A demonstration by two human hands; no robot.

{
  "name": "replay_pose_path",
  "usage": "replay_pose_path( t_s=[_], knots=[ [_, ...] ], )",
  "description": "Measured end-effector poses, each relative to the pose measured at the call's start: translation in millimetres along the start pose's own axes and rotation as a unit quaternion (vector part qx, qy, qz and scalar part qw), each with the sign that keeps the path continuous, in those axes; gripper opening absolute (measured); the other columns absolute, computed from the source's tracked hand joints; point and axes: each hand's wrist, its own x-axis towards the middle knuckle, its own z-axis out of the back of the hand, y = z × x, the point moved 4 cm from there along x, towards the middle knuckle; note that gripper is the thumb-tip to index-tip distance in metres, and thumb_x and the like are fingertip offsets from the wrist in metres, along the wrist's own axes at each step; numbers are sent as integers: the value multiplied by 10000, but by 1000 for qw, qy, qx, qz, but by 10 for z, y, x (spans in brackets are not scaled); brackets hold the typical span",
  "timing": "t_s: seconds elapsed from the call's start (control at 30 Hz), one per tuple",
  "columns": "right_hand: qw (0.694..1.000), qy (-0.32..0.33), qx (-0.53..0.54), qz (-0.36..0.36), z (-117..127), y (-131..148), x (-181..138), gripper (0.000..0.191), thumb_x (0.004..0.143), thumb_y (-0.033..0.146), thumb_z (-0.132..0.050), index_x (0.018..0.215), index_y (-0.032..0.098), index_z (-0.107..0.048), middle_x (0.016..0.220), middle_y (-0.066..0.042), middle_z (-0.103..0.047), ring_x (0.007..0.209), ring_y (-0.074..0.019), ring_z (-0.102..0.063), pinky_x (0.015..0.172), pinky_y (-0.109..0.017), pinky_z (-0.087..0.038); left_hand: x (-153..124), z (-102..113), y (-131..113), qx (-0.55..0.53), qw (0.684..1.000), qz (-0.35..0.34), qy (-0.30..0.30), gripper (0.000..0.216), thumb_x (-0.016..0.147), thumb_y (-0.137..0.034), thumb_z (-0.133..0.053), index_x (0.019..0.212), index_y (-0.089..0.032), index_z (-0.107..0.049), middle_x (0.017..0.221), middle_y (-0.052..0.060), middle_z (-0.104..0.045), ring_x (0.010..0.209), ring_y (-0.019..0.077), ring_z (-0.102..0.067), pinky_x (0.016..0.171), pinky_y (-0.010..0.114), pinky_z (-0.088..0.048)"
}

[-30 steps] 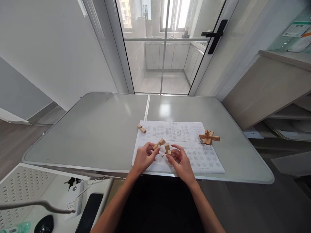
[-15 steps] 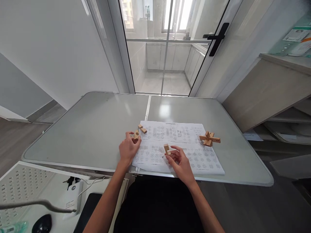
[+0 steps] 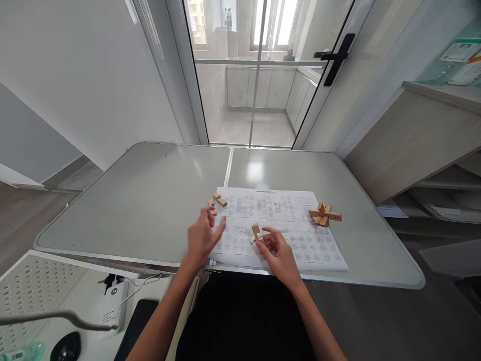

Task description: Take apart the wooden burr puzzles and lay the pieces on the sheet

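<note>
Between the thumb and fingers of my right hand point(image 3: 277, 251) is a notched wooden puzzle piece point(image 3: 256, 230), held tilted just above a printed diagram sheet point(image 3: 270, 260). My left hand point(image 3: 202, 234) has its thumb and fingers apart and nothing in its grasp. Just beyond its fingertips, a notched wooden block point(image 3: 211, 203) rests at the sheet's left edge, partly hidden by the fingers. Another notched wooden piece point(image 3: 221, 202) lies right behind that one. On the sheet's right edge sits a cross-shaped assembly of interlocked wooden pieces point(image 3: 322, 215).
The grey folding table point(image 3: 158, 185) has a seam down its middle. Behind it stands a glass door with a black handle point(image 3: 337, 59). At lower left are a white power strip point(image 3: 113, 303), a black mouse point(image 3: 66, 347) and a dark flat device point(image 3: 136, 328). Shelves point(image 3: 432, 135) stand on the right.
My left hand has let go of the notched wooden block at the sheet's left edge and drawn back slightly, its fingers opening. My right hand still holds its piece, tilted slightly differently.
</note>
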Motion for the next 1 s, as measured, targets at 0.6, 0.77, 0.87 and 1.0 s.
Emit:
replay_pose_path(
  t_s=[0.6, 0.77, 0.87, 1.0],
  knots=[
    [999, 29, 33, -3, -28, 75, -13, 405, 1031, 495, -599, 1338, 240, -528, 1112, -93, -780, 831, -216, -748, 828, -384, -582, -349, -108, -288, -135, 978, -160, 4, 602, 901, -357, -750, 1437, -247, -500, 1347, 109, -672, 1240, 303, -646, 1062, 469, -519],
    [999, 41, 24, 0, -31, 87, -24, 383, 1044, 493, -575, 1338, 251, -534, 1114, -91, -780, 804, -207, -734, 798, -376, -585, -108, 170, 315, -95, 993, -26, -69, 610, 875, -461, -746, 1403, -224, -553, 1309, 116, -677, 1176, 320, -652, 1051, 501, -512],
    [999, 39, 19, 0, -28, 83, -25, 381, 1045, 496, -570, 1337, 254, -537, 1102, -89, -782, 797, -209, -730, 780, -373, -586, 30, 209, 540, -83, 996, -11, -41, 578, 853, -460, -754, 1353, -215, -598, 1295, 107, -679, 1227, 325, -621, 1085, 495, -484],
    [999, 37, 11, 0, -29, 82, -18, 384, 1039, 509, -572, 1321, 249, -550, 1088, -94, -783, 786, -215, -730, 768, -376, -592, 184, 128, 636, -89, 996, -24, 12, 551, 824, -447, -778, 1309, -225, -639, 1320, 99, -660, 1250, 319, -607, 1092, 473, -479]
  ],
)
